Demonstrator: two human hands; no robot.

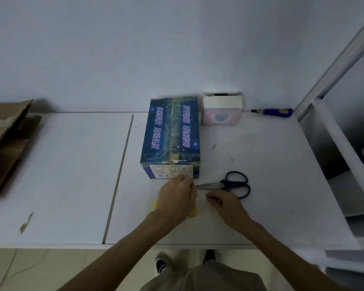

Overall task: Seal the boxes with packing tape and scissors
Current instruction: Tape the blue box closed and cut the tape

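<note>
A blue printed box (170, 133) lies in the middle of the white table (271, 175), with yellowish tape running along its top seam. Just in front of it my left hand (177, 198) covers and grips a yellow roll of packing tape (192, 213), fingertips close to the box's labelled front face. A short way to the right, my right hand (224, 204) has its fingers curled in a pinch, apparently on the tape's loose end. Blue-handled scissors (229, 184) lie shut on the table just beyond my right hand, blades pointing left. A small pink and white box (221, 110) stands behind, its top flap open.
A blue utility knife (273, 112) lies by the wall at the back right. Brown cardboard (6, 139) is piled at the table's left end. A white shelf frame (334, 143) borders the right side. A seam (120, 175) splits the tabletop.
</note>
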